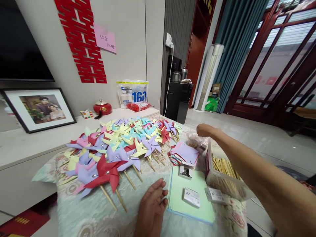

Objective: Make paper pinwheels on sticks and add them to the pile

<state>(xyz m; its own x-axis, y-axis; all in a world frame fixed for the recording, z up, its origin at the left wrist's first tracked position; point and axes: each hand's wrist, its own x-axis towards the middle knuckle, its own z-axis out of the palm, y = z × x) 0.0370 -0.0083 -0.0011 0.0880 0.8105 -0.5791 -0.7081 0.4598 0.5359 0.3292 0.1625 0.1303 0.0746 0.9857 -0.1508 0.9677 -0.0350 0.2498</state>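
Observation:
My left hand (153, 199) is over the tablecloth, left of the green paper stack (177, 207). Its fingers are curled together, and I cannot make out what they hold, if anything. My right hand (205, 130) reaches out above a clear plastic bag (195, 140); its fingers are blurred and mostly hidden. Below the right forearm stands a clear tub of wooden sticks (225, 169). Colored paper squares (185, 153) lie behind an opened small box of metal pieces (186, 171). One white box (192, 197) rests on the green paper, another (215, 195) beside it. Paper pinwheels (107, 172) fill the left side.
A low white cabinet (44, 144) runs behind the table, carrying a framed photo (41, 108), a red lidded jar (102, 108), a puzzle cube (86, 114) and a white bag (133, 93). A tall white air conditioner (209, 77) stands on the floor beyond.

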